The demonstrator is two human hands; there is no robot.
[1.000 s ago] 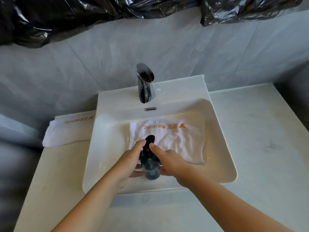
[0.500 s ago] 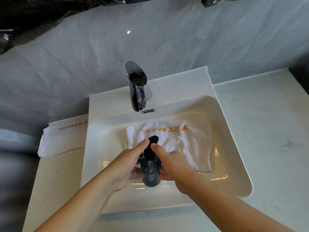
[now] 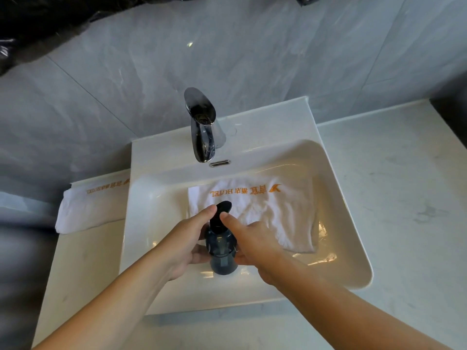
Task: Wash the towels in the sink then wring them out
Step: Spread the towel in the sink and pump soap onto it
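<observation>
A white towel (image 3: 262,210) with orange lettering lies spread in the white sink (image 3: 353,243). Over the basin's near half I hold a dark blue pump bottle (image 3: 222,253) upright with both hands. My left hand (image 3: 187,243) wraps its left side, thumb at the black pump head. My right hand (image 3: 252,241) grips the right side, thumb also touching the pump head. A second folded white towel (image 3: 93,208) lies on the counter to the left of the sink.
A chrome faucet (image 3: 202,127) stands at the back of the sink, with no water running. Pale marble counter (image 3: 404,198) extends to the right. Grey tiled wall behind, black plastic sheeting (image 3: 50,18) hangs at the top.
The view has shifted slightly, so the sink sits lower and nearer. Both hands stay on the pump bottle in nearly the same grip.
</observation>
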